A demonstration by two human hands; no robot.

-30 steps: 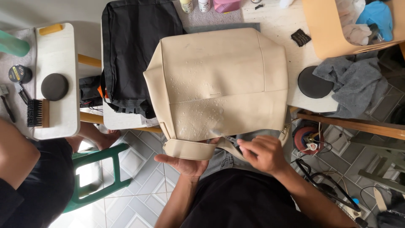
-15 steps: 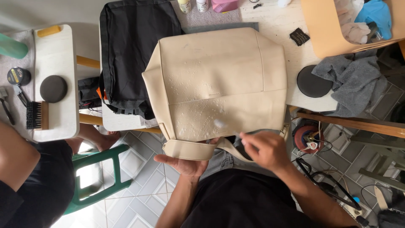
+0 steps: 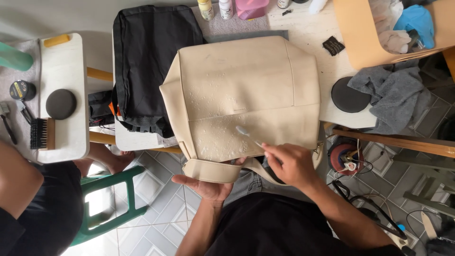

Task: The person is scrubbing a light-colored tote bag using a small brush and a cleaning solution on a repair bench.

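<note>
Overhead, a white worktable is carrying a black bag, bottles along its far edge, a grey cloth and a round black pad; pale tiled flooring is showing below, with a green stool beside another person's leg. A beige leather bag is lying across the table's near edge, its lower panel speckled with foam. The left hand is lying palm-up under the bag's bottom rim, fingers loosely cupping it. The right hand is gripping a small toothbrush, whose head is touching the foamy panel.
</note>
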